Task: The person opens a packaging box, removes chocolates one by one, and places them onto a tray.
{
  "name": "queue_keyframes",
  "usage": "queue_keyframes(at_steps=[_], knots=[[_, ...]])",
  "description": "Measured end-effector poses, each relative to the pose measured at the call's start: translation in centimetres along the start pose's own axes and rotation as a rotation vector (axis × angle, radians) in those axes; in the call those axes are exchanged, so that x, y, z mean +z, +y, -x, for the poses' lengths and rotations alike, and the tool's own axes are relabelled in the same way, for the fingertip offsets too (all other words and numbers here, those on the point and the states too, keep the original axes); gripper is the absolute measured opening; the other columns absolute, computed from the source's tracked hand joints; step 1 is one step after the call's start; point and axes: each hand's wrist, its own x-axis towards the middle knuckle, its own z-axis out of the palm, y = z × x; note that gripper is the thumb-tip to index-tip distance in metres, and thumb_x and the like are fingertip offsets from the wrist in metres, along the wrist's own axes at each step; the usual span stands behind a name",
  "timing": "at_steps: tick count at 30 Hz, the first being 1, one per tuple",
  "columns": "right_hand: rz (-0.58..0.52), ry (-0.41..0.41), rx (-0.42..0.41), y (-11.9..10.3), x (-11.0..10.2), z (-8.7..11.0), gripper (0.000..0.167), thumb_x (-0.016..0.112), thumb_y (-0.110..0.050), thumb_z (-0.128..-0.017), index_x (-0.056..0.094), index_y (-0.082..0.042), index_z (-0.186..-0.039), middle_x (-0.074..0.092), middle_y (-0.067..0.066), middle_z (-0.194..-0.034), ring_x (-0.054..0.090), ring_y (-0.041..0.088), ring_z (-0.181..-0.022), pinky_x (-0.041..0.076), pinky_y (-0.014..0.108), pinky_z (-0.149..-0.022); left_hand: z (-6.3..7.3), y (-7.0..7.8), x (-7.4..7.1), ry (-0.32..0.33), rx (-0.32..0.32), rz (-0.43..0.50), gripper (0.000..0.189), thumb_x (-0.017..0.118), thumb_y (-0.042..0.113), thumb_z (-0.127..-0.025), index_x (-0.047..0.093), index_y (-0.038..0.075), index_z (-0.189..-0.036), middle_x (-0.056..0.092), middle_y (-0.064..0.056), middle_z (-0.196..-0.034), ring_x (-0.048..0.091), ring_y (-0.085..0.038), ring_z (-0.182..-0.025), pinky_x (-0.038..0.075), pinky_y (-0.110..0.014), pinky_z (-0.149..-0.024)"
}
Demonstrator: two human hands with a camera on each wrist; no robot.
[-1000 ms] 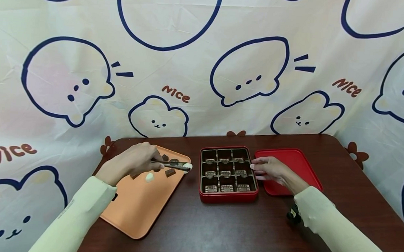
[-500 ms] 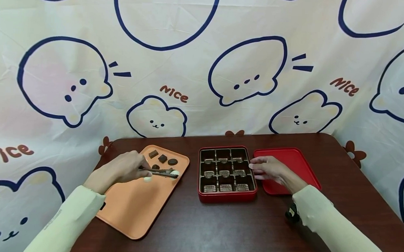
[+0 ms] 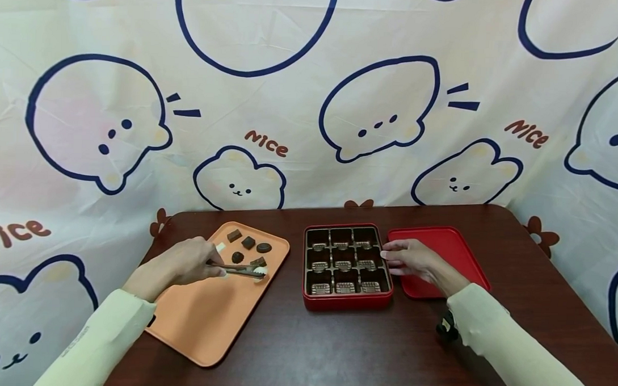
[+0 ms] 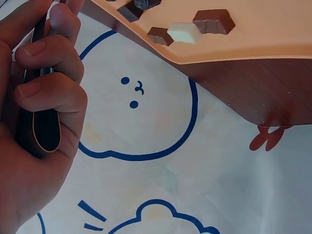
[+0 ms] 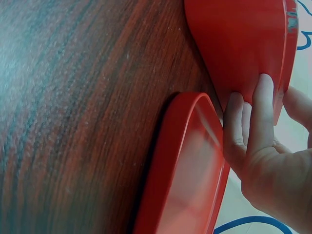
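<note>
In the head view my left hand [image 3: 186, 261] grips dark metal tongs [image 3: 237, 267] over the orange tray [image 3: 204, 331]. A small white chocolate [image 3: 261, 271] sits at the tong tips, beside a brown one [image 3: 258, 261]. The left wrist view shows curled fingers [image 4: 51, 95] round the tong handles, with the tips out of frame. My right hand [image 3: 414, 259] holds the side of a red box [image 3: 348, 304] with a brown insert of several compartments. In the right wrist view, its fingers [image 5: 262, 117] lie along the outer wall and the thumb meets the rim.
Several brown chocolates [image 3: 248, 242] lie at the tray's far end, with a white piece [image 3: 221, 247] beside my left hand. A shallow red lid [image 3: 450, 235] lies right of the box. All stand on a dark wooden table [image 3: 308, 352] before a cartoon-printed cloth [image 3: 309, 181].
My left hand has moved left and nearer with the tongs, and the white chocolate at their tips has gone from the tray's right edge to over the tray. My right hand stays at the box.
</note>
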Motion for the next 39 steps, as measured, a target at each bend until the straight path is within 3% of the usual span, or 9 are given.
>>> queue_keyframes(at_steps=[12,23,31,39], knots=[[-0.007,0.001,-0.004,0.06,0.02,-0.07,0.057,0.063,-0.018,-0.099,0.040,0.006,-0.146,0.052,0.027,-0.139,0.064,0.028,-0.114,0.056,0.039,-0.088,0.32,-0.63,0.37,-0.010,-0.024,-0.016,0.019,0.073,0.023,-0.091,0.075,0.024,-0.072,0.046,0.009,-0.055,0.037,-0.007,-0.052,0.029,-0.024,-0.049],[-0.012,0.003,0.002,0.02,-0.03,-0.10,0.059,0.064,-0.019,-0.098,0.040,0.005,-0.146,0.053,0.026,-0.139,0.065,0.027,-0.111,0.056,0.039,-0.088,0.42,-0.68,0.47,-0.026,-0.043,-0.011,0.016,0.073,0.025,-0.091,0.077,0.022,-0.076,0.055,0.008,-0.060,0.042,-0.008,-0.053,0.033,-0.025,-0.050],[-0.011,0.004,0.002,0.12,0.01,-0.17,0.059,0.064,-0.019,-0.098,0.041,0.005,-0.146,0.053,0.026,-0.139,0.064,0.028,-0.114,0.056,0.039,-0.088,0.47,-0.90,0.70,-0.041,-0.062,0.012,0.029,0.073,0.027,-0.091,0.067,0.022,-0.064,0.039,0.009,-0.053,0.034,-0.007,-0.050,0.027,-0.024,-0.049],[-0.005,0.008,-0.003,0.16,-0.05,-0.13,0.059,0.065,-0.020,-0.098,0.042,0.004,-0.146,0.055,0.026,-0.138,0.064,0.028,-0.113,0.057,0.038,-0.087,0.50,-1.02,-0.15,-0.013,-0.063,0.017,0.012,0.073,0.028,-0.091,0.076,0.018,-0.084,0.047,0.008,-0.059,0.042,-0.009,-0.055,0.033,-0.027,-0.052]])
